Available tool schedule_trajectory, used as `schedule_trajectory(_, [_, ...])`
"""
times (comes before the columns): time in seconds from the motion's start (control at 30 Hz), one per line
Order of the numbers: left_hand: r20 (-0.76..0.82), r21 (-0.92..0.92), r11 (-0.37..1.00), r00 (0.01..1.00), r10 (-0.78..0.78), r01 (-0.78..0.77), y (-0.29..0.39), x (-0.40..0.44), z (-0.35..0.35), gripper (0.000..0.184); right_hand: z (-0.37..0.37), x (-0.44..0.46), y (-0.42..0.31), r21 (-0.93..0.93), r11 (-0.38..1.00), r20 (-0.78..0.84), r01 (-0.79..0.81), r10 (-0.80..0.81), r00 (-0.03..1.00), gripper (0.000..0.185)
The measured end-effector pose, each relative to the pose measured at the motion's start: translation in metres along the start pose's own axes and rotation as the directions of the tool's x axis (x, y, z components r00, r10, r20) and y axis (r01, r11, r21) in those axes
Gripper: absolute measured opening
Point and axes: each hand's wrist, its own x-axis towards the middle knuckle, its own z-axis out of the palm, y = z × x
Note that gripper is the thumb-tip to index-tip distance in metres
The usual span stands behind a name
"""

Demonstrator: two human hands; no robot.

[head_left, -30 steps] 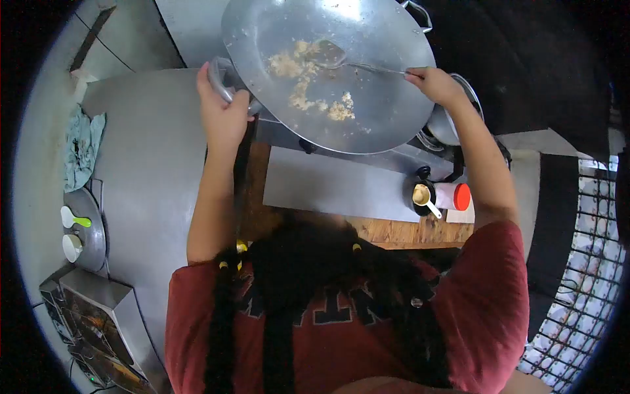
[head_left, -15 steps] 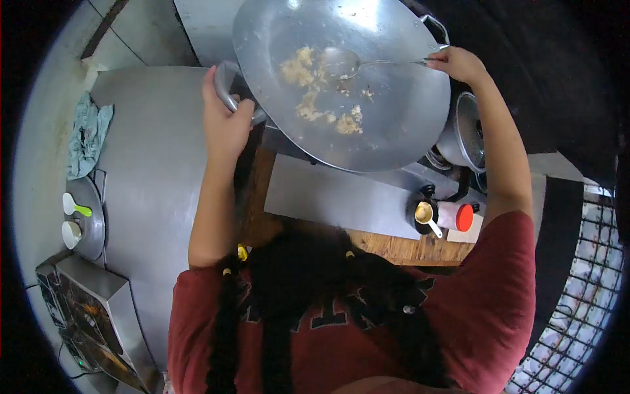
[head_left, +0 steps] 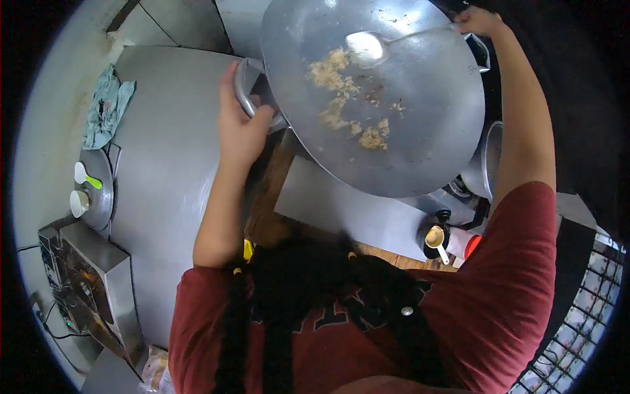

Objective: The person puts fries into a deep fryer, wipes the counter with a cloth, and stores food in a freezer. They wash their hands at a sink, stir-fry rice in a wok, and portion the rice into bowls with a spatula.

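A large metal wok (head_left: 426, 118) fills the top middle of the view and looks tilted towards me. Clumps of cooked rice (head_left: 333, 73) and browned bits stick to its inner face. My left hand (head_left: 244, 125) is closed round the loop handle (head_left: 243, 85) on the wok's left side. In my right hand (head_left: 480, 22), beyond the wok's upper right rim, is the thin handle of a long metal spoon. The broad bowl of this spoon (head_left: 367, 50) lies inside the wok, just right of the upper rice.
A metal counter (head_left: 167, 131) runs along the left, with a teal cloth (head_left: 108, 108) and a round lid (head_left: 100, 207). A pot (head_left: 489, 161) stands right of the wok. Below are a metal strip (head_left: 348, 210), a cream-coloured scoop (head_left: 435, 238) and a red-lidded jar (head_left: 471, 245).
The view has shifted, so the wok appears further right and lower. My right hand and the spoon have moved towards the wok's far side. My left hand stays on the handle.
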Motion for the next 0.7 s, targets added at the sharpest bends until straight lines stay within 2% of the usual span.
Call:
schedule_trajectory(0.03, [0.004,-0.008,1.000,1.000,-0.016,0.016,0.004,-0.001,0.000,0.080,-0.001,0.016,-0.008,0.188,0.981,0.117,0.042,-0.065,0.991,0.042])
schedule_trajectory(0.1, [0.016,-0.007,0.999,0.999,-0.039,0.039,0.008,-0.003,0.000,0.080,-0.063,-0.081,-0.110,-0.142,0.965,-0.153,0.220,-0.241,0.958,0.030])
schedule_trajectory(0.13, [0.010,-0.002,0.999,0.999,-0.036,0.036,0.009,-0.004,0.000,0.080,-0.069,-0.079,-0.112,-0.131,0.967,-0.147,0.218,-0.237,0.960,0.030])
schedule_trajectory(0.2, [0.012,0.001,0.999,0.999,-0.034,0.034,0.009,-0.005,0.000,0.080,-0.077,-0.075,-0.113,-0.202,0.899,-0.294,0.389,-0.434,0.852,0.027])
schedule_trajectory(0.23, [0.018,-0.012,0.999,0.999,-0.029,0.029,0.009,-0.005,0.000,0.080,-0.081,-0.090,-0.122,-0.199,0.902,-0.287,0.384,-0.428,0.857,0.027])
schedule_trajectory(0.3, [0.033,-0.036,0.999,0.999,-0.025,0.026,0.008,-0.006,0.000,0.079,-0.090,-0.148,-0.150,-0.484,0.801,-0.492,0.352,-0.582,0.647,0.025])
schedule_trajectory(0.37, [0.021,-0.040,0.999,0.999,-0.030,0.030,0.009,-0.006,0.001,0.079,-0.086,-0.194,-0.165,-0.509,0.769,-0.601,0.387,-0.639,0.480,0.020])
schedule_trajectory(0.43, [0.029,-0.067,0.997,0.999,-0.032,0.034,0.012,-0.008,0.002,0.079,-0.086,-0.238,-0.170,-0.550,0.777,-0.612,0.307,-0.625,0.485,0.019])
schedule_trajectory(0.5, [0.036,-0.091,0.995,0.999,-0.036,0.039,0.011,-0.008,0.001,0.079,-0.093,-0.270,-0.160,-0.551,0.815,-0.582,0.180,-0.530,0.616,0.024])
schedule_trajectory(0.53, [0.035,-0.086,0.996,0.999,-0.010,0.013,0.006,-0.006,0.000,0.079,-0.083,-0.266,-0.135,-0.553,0.821,-0.601,0.143,-0.512,0.613,0.035])
schedule_trajectory(0.57, [0.035,-0.082,0.997,0.999,0.016,-0.013,0.003,-0.005,0.000,0.078,-0.076,-0.263,-0.104,-0.527,0.828,-0.601,0.189,-0.520,0.607,0.031])
schedule_trajectory(0.63, [0.037,-0.120,0.993,0.999,0.023,-0.018,-0.001,-0.005,0.001,0.078,-0.080,-0.278,-0.087,-0.370,0.923,-0.445,0.104,-0.274,0.852,0.031])
schedule_trajectory(0.67, [0.034,-0.150,0.988,0.999,0.031,-0.025,-0.002,-0.005,0.001,0.078,-0.078,-0.279,-0.073,-0.375,0.922,-0.444,0.101,-0.274,0.853,0.031])
schedule_trajectory(0.7, [0.034,-0.155,0.988,0.999,0.032,-0.027,-0.001,-0.005,0.001,0.078,-0.072,-0.276,-0.055,-0.264,0.963,-0.279,0.058,-0.134,0.951,0.031])
